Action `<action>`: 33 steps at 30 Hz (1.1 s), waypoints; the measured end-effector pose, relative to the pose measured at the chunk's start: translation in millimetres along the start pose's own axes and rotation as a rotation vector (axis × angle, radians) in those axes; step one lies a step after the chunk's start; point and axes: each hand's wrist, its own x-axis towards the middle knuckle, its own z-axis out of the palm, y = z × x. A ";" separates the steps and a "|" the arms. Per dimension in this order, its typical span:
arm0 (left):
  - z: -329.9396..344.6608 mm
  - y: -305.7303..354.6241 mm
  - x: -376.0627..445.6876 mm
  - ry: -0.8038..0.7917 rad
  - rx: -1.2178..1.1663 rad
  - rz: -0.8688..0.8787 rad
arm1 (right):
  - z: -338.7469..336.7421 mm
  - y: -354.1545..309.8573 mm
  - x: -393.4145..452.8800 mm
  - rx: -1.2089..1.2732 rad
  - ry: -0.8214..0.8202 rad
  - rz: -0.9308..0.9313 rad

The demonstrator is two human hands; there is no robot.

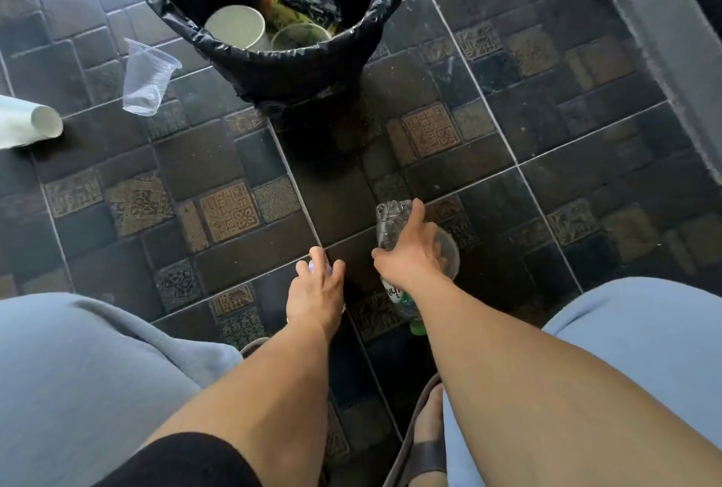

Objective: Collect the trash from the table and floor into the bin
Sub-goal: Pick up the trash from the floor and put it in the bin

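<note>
A bin (273, 68) lined with a black bag stands on the tiled floor ahead, holding cups, wrappers and fruit scraps. My right hand (410, 256) is down on a crushed clear plastic bottle (390, 221) with a green cap (417, 328) and a clear cup (449, 252) beside it, fingers around the bottle. My left hand (318, 291) is closed on a small pale plastic item (317, 265), mostly hidden by the fingers. A clear plastic cup (146, 76) lies left of the bin. A white paper cup (27, 127) lies at the left edge.
My knees in light blue cloth fill the lower left and lower right. A sandalled foot (426, 439) stands below the right arm. A grey step or ledge (664, 56) runs along the right side.
</note>
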 end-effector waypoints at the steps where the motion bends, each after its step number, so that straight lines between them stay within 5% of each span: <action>1: -2.4 -0.2 2.6 0.025 -0.017 -0.007 | -1.5 0.2 0.0 -0.004 -0.004 -0.011; 16: -23.8 -5.7 20.5 0.159 -0.272 -0.066 | -32.4 -9.6 2.8 0.109 0.067 -0.123; 22: -89.6 -2.6 32.6 0.475 -0.503 -0.082 | -66.5 -28.9 9.1 0.164 0.159 -0.186; 33: -269.3 -36.7 -2.4 1.113 -0.642 0.410 | -246.9 -143.2 -10.8 0.527 0.500 -0.564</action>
